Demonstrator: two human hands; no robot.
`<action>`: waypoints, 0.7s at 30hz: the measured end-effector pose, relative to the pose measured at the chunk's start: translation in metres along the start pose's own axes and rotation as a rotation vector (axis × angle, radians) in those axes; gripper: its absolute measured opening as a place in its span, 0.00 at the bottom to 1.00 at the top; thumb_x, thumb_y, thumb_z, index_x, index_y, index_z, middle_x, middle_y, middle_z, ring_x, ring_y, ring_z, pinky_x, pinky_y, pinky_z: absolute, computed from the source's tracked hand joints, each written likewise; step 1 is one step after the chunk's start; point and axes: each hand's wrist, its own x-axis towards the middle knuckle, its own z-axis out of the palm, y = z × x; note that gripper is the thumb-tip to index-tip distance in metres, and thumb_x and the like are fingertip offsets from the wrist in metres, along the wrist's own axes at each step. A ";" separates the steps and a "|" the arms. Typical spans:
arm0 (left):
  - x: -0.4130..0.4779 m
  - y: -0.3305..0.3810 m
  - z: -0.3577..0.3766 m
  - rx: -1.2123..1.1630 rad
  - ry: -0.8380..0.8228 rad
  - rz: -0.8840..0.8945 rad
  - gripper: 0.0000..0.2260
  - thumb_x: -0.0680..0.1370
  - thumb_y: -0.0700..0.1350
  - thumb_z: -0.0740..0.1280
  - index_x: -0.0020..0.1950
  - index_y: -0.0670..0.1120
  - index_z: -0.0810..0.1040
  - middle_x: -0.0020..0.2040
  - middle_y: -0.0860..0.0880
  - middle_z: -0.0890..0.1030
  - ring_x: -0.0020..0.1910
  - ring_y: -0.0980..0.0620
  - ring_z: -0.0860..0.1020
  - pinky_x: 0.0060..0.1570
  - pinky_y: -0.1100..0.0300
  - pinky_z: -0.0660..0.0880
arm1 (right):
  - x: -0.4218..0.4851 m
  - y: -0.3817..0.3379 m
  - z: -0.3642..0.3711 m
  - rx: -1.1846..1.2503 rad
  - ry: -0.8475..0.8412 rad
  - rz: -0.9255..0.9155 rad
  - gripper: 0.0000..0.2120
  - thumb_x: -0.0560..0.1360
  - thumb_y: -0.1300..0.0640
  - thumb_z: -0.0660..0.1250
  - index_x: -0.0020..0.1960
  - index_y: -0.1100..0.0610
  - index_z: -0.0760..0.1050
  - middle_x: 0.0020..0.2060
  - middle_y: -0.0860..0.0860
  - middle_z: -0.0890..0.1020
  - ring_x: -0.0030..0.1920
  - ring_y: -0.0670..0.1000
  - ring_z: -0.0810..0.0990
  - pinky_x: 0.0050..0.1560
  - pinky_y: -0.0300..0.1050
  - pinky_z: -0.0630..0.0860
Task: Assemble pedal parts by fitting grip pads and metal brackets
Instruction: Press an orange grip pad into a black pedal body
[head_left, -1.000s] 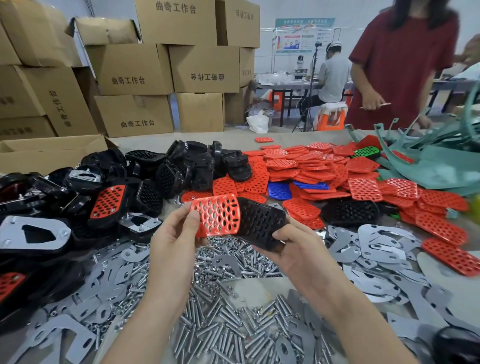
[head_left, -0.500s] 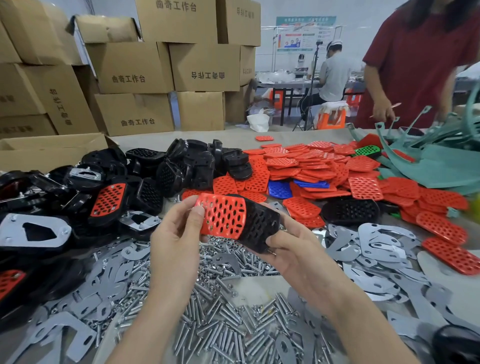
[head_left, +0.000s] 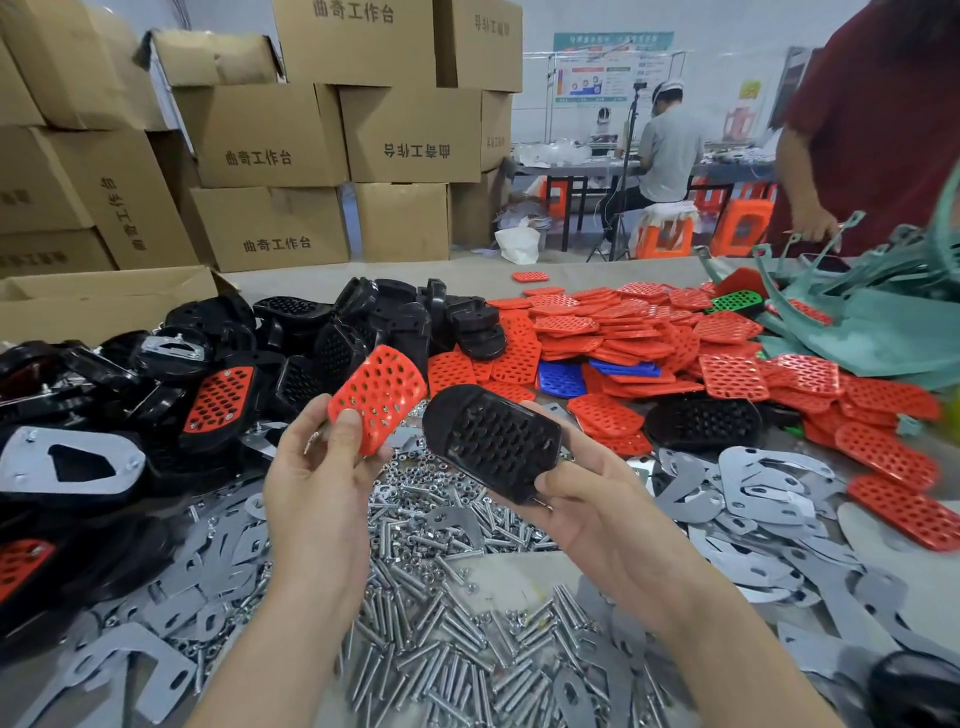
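Note:
My left hand (head_left: 317, 478) pinches a red perforated grip pad (head_left: 378, 396) by its lower corner, thumb on the front face. My right hand (head_left: 597, 499) holds a black pedal body (head_left: 493, 439) studded side up, thumb over its near end. The pad and the pedal body are apart, with a small gap between them above the table. A pile of red grip pads (head_left: 623, 332) lies behind, a heap of black pedal bodies (head_left: 363, 322) to the left of it, and flat grey metal brackets (head_left: 748, 483) spread at the right.
Loose bolts and nuts (head_left: 441, 623) cover the table under my hands. Assembled pedals (head_left: 218, 400) lie at the left. Teal plastic parts (head_left: 857, 322) sit at the far right. Cardboard boxes (head_left: 270, 140) are stacked behind; a person in red (head_left: 872, 130) stands at the table's far right.
The red pad lay over the black pedal body's left end earlier; now my left hand has drawn it off to the left and the two parts are separate.

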 end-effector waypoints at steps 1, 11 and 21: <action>0.000 0.001 0.000 -0.034 -0.007 -0.030 0.11 0.82 0.37 0.66 0.64 0.44 0.74 0.61 0.40 0.82 0.55 0.46 0.84 0.49 0.60 0.83 | 0.000 0.000 0.000 0.002 0.001 -0.001 0.33 0.69 0.70 0.62 0.74 0.61 0.71 0.66 0.64 0.81 0.65 0.61 0.82 0.68 0.57 0.78; -0.020 -0.012 0.016 0.025 -0.312 -0.369 0.10 0.75 0.39 0.69 0.56 0.41 0.78 0.41 0.47 0.84 0.33 0.56 0.79 0.34 0.62 0.74 | 0.005 0.006 0.000 0.129 0.097 -0.076 0.25 0.74 0.80 0.59 0.71 0.71 0.67 0.59 0.66 0.81 0.59 0.59 0.84 0.57 0.49 0.84; -0.033 -0.028 0.019 0.305 -0.367 -0.278 0.10 0.78 0.44 0.70 0.52 0.39 0.76 0.37 0.43 0.85 0.31 0.50 0.81 0.31 0.61 0.79 | 0.006 0.010 0.006 0.194 0.086 -0.051 0.28 0.71 0.63 0.71 0.68 0.67 0.69 0.62 0.71 0.78 0.61 0.62 0.80 0.65 0.59 0.77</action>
